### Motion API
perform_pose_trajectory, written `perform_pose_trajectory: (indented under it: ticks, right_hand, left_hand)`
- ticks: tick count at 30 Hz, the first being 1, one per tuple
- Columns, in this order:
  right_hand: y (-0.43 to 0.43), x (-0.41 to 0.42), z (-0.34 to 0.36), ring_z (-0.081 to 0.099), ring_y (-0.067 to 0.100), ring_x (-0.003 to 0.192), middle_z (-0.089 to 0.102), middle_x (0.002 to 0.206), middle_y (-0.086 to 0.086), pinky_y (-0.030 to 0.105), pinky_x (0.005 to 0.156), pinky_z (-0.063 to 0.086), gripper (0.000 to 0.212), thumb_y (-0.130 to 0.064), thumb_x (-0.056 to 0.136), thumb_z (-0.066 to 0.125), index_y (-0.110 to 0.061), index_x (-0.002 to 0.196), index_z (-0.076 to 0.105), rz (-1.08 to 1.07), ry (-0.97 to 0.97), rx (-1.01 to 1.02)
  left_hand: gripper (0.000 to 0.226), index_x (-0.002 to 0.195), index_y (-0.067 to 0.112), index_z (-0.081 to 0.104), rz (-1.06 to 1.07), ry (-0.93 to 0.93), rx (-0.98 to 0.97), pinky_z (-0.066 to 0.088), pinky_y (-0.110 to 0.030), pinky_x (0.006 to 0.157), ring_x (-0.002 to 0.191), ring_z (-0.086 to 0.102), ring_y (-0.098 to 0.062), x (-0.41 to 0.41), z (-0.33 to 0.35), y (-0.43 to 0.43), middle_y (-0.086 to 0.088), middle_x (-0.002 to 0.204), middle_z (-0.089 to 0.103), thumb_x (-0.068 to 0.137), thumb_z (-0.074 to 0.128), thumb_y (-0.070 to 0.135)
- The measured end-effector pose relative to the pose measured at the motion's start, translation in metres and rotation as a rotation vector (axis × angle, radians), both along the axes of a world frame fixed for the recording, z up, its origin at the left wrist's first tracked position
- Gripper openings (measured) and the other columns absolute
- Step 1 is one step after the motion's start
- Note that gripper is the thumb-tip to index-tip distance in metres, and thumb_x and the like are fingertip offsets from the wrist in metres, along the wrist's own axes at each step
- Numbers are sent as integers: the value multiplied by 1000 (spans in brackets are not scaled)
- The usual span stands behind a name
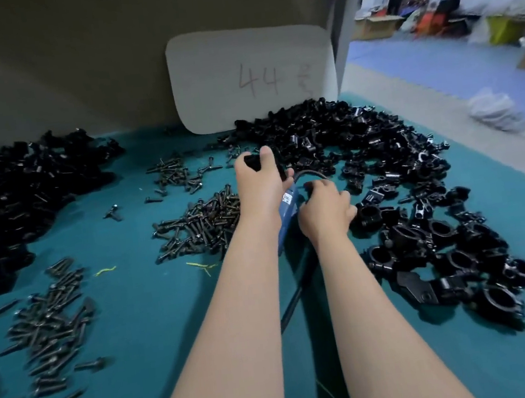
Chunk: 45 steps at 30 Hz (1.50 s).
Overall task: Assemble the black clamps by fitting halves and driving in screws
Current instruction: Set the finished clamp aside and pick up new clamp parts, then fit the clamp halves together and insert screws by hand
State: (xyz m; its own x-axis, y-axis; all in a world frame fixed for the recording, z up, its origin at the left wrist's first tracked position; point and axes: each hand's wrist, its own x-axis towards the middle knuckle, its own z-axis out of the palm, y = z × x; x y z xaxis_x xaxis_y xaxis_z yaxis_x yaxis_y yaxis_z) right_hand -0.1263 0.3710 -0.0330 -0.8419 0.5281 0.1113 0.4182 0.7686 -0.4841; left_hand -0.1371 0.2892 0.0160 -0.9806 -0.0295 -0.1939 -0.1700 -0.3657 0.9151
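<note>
Our left hand grips a clamp, right hand the driver; the 6 o'clock cable may snag.

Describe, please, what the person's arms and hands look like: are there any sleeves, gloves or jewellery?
Both arms are bare right down to the frame's bottom edge, with no sleeves showing. The left hand and the right hand wear no gloves, and no watch, bracelet or ring is visible.
</note>
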Motion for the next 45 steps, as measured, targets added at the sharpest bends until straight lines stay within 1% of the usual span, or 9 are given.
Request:
perform_pose_trajectory:
  ticks: [7,12,21,25,30,35,38,42,45]
  right_hand:
    - [3,-9,-4,37,31,125,32,148,5,40,99,30,48,-13,92,49,-16,140,40,-55,-14,27]
    - [2,-12,2,35,31,123,32,140,11,38,101,30,40,-12,92,50,-14,132,46,-118,-89,4]
    - [16,-4,8,49,28,91,31,135,16,33,77,39,27,-10,94,55,-7,121,53,-115,20,-197]
    - [10,8,6,46,17,85,43,129,10,25,77,33,25,-22,98,53,-8,119,55,-67,327,-247]
    - [-15,17,33,58,16,86,62,93,-1,19,71,40,17,-30,93,61,-14,96,58,38,604,-571]
    - [-67,20,63,51,1,46,54,52,-11,19,53,44,20,-31,86,69,-15,75,63,341,507,-869]
    - [-101,18,65,52,0,50,57,53,-13,20,57,42,22,-34,83,72,-21,68,64,425,445,-747]
    - [-127,18,55,53,4,52,56,47,-14,25,63,47,21,-34,85,69,-20,70,65,502,338,-736]
    - [-135,19,46,63,9,76,68,78,-7,31,81,53,17,-27,85,71,-14,96,69,596,230,-724]
  left_hand:
    - [65,152,27,8,-1,37,34,52,-15,52,51,65,-4,0,-2,-6,-13,146,35,101,47,22]
    - [38,142,19,41,14,83,115,57,-18,65,93,68,-23,3,-1,-14,-5,151,31,103,41,18]
    - [24,123,1,50,-153,-121,394,60,-25,65,95,68,-33,5,6,-33,-29,128,49,99,45,2]
    - [14,95,6,52,-143,-72,297,58,-22,65,78,70,-23,14,7,-36,-20,88,68,98,42,-3]
    - [18,98,24,53,-59,140,-126,55,-23,78,83,64,-13,20,-1,-50,-4,100,65,94,55,7]
    - [54,133,29,38,-73,348,-395,44,-18,78,100,58,-4,32,-12,-86,5,112,57,86,62,15]
    - [42,127,26,44,47,392,-484,48,-20,84,98,61,-6,40,-18,-108,5,107,62,90,60,14]
    - [22,117,23,50,225,389,-642,37,-2,52,67,55,14,49,-27,-134,17,83,57,95,54,20]
    - [27,126,19,48,275,323,-638,37,-8,51,69,53,5,53,-37,-142,16,83,56,99,48,23]
